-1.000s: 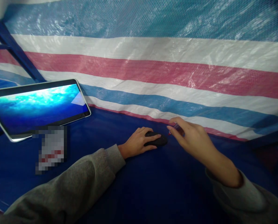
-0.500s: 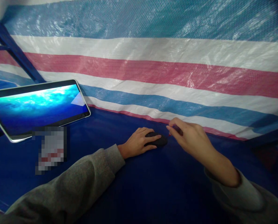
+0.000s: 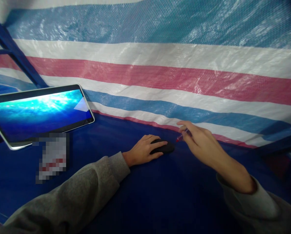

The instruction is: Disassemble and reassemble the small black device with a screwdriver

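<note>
Black mouse under the left hand, red-tipped rod in the right hand

From where I'm standing, the mouse is lying on the smooth, dark blue bench, its low, rounded shell looking matt. The left hand is cupping it palm down, thumb running along the near edge, forefinger stretching over the top. The right hand is pinching the slim rod narrowly between thumb and fingers; the shaft is mostly hiding behind them, while the red end is slanting down towards the mouse's uncovered end, just beside it. Whether that end is touching the bench, I can't tell. Soft grey sleeves are bunching near both wrists. Off to the left, a flat, white-rimmed screen is glowing turquoise and deep blue. Something pale and red-banded, blurred into blocks, is sitting in front of it. Behind everything, glossy woven sheeting is wrinkling in blue, white and red stripes.
</note>
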A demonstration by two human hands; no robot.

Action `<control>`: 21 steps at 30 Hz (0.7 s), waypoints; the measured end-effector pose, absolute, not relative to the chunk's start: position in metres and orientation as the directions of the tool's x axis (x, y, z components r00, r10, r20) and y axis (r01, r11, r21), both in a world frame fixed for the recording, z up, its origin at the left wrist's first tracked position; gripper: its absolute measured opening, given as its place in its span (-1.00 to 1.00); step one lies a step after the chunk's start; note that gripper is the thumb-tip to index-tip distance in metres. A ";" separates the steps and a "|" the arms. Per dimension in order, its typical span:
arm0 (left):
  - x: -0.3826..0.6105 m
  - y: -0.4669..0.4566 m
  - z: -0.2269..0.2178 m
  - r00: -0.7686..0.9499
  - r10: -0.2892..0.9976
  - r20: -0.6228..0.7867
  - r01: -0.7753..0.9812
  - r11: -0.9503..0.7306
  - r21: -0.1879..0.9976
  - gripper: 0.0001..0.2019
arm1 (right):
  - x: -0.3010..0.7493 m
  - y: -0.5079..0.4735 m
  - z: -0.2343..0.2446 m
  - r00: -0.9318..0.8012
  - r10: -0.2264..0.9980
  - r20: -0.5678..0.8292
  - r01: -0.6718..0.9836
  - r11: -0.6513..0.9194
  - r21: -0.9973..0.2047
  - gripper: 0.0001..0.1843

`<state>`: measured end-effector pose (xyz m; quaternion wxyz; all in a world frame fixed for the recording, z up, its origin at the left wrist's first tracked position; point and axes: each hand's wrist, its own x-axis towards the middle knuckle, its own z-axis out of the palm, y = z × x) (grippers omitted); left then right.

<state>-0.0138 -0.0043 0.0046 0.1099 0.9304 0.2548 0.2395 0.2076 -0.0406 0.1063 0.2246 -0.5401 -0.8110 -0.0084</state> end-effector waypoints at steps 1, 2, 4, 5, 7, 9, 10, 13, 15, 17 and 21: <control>-0.014 -0.004 0.004 0.755 0.529 0.387 0.420 -0.844 0.333 -0.54 | 0.207 -0.042 0.108 -0.337 0.861 0.380 0.858 0.448 -0.253 -0.67; -0.013 -0.004 0.004 0.757 0.528 0.385 0.418 -0.844 0.335 -0.54 | 0.205 -0.043 0.108 -0.349 0.854 0.387 0.841 0.467 -0.272 -0.65; -0.013 -0.004 0.002 0.763 0.517 0.388 0.411 -0.851 0.326 -0.53 | 0.202 -0.045 0.108 -0.347 0.850 0.397 0.837 0.472 -0.277 -0.65; -0.012 -0.003 0.001 0.767 0.510 0.390 0.408 -0.856 0.316 -0.53 | 0.200 -0.046 0.108 -0.343 0.850 0.400 0.846 0.465 -0.261 -0.68; -0.012 -0.003 -0.001 0.773 0.496 0.396 0.406 -0.866 0.292 -0.53 | 0.199 -0.045 0.107 -0.339 0.848 0.408 0.872 0.446 -0.201 -0.73; -0.013 -0.002 -0.002 0.775 0.490 0.399 0.407 -0.870 0.278 -0.54 | 0.200 -0.044 0.106 -0.333 0.844 0.420 0.891 0.427 -0.154 -0.69; -0.013 -0.002 -0.003 0.775 0.489 0.400 0.407 -0.871 0.275 -0.54 | 0.201 -0.044 0.106 -0.327 0.841 0.430 0.895 0.422 -0.146 -0.66; -0.014 -0.003 -0.001 0.776 0.486 0.402 0.406 -0.873 0.271 -0.55 | 0.202 -0.045 0.107 -0.322 0.816 0.480 0.880 0.445 -0.166 -0.60; -0.014 -0.004 0.000 0.776 0.482 0.407 0.400 -0.875 0.274 -0.55 | 0.202 -0.046 0.108 -0.324 0.797 0.511 0.864 0.469 -0.184 -0.65; -0.014 -0.004 0.000 0.770 0.482 0.418 0.394 -0.875 0.282 -0.56 | 0.202 -0.046 0.108 -0.315 0.789 0.527 0.860 0.472 -0.193 -0.71; -0.014 -0.004 0.000 0.767 0.479 0.427 0.393 -0.877 0.277 -0.56 | 0.203 -0.043 0.105 -0.333 0.789 0.516 0.880 0.456 -0.130 -0.73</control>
